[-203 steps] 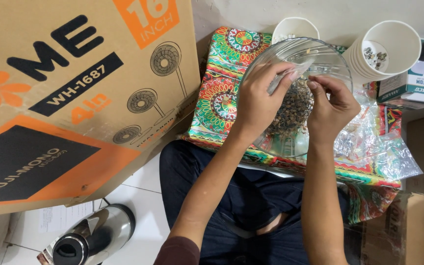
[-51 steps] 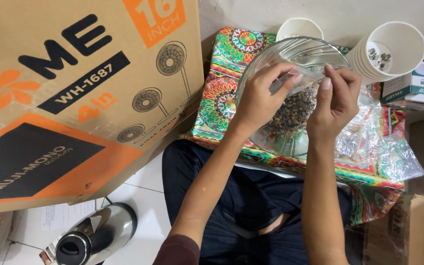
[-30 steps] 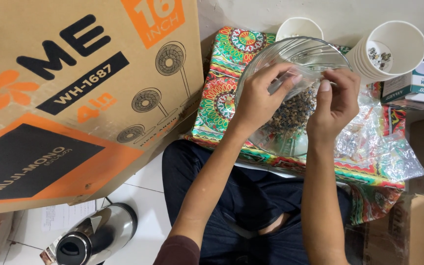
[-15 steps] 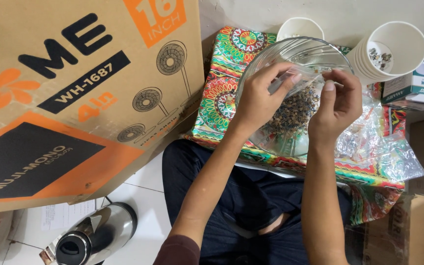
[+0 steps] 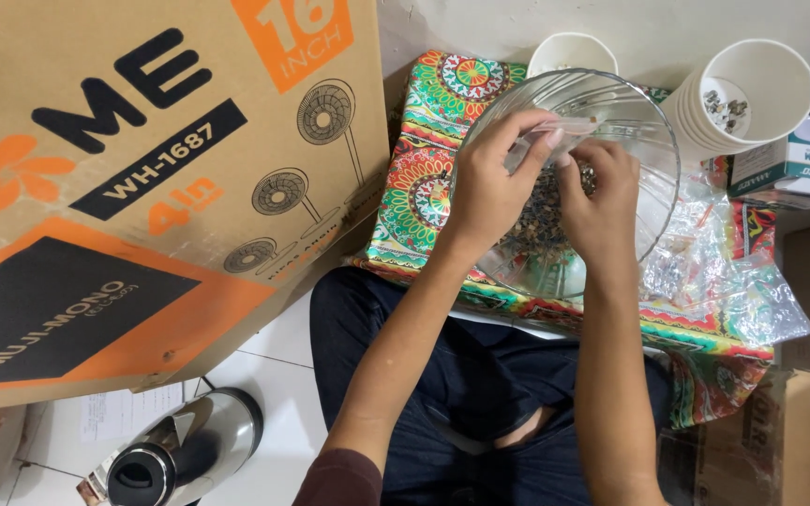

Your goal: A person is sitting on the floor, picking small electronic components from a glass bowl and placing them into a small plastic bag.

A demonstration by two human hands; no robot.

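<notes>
fingers of the left hand [image 5: 485, 187] are pinching the top edge of a small clear plastic bag [image 5: 555, 131], holding it over a wide glass bowl [image 5: 653, 178]. the right hand [image 5: 602, 201] is sitting just below that pinch, fingertips curled in toward the bag's mouth; whether it is closed on anything i cannot tell. under both hands, in the bowl's bottom, a heap of small dark metal parts [image 5: 536, 220] is lying. the bag is looking thin, limp and slippery, so a pinch at the rim suits it best. the parts are likely hard, light singly, and prone to scatter. the bowl is probably heavy and breakable, resting on a patterned cloth [image 5: 424, 178]. beyond the pinch, paper cups [image 5: 752, 94] are standing.
</notes>
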